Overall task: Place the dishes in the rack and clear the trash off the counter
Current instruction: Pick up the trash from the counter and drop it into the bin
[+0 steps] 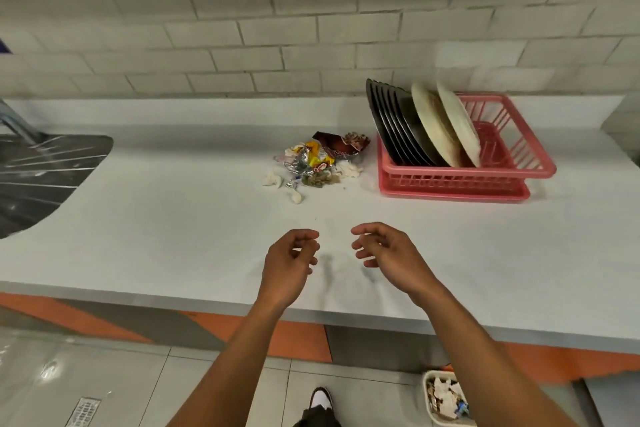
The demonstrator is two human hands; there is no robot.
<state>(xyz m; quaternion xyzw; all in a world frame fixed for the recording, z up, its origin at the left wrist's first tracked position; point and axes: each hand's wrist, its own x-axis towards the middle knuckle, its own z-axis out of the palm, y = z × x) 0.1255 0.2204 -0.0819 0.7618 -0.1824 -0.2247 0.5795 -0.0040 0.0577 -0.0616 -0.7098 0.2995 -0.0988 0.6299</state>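
Down by my shoe (320, 397) on the tiled floor, a small bin (429, 399) at the right holds crumpled scraps. Above the near edge of the surface (173, 211), my left hand (291, 260) and right hand (384, 250) hover close together, fingers loosely curled, gripping nothing. Farther back, the trash (318, 163), a heap of foil, wrappers and tissue bits, lies just left of the pink rack (485, 177). Dark plates (391, 125), perhaps 6 though blur hides the count, and 2 pale plates (446, 125) stand tilted in it. A sink (41, 177) sits far left.

Dark and cream plates (420, 125) lean upright in pink rack (467, 180); crumpled trash (317, 161) lies just beside.
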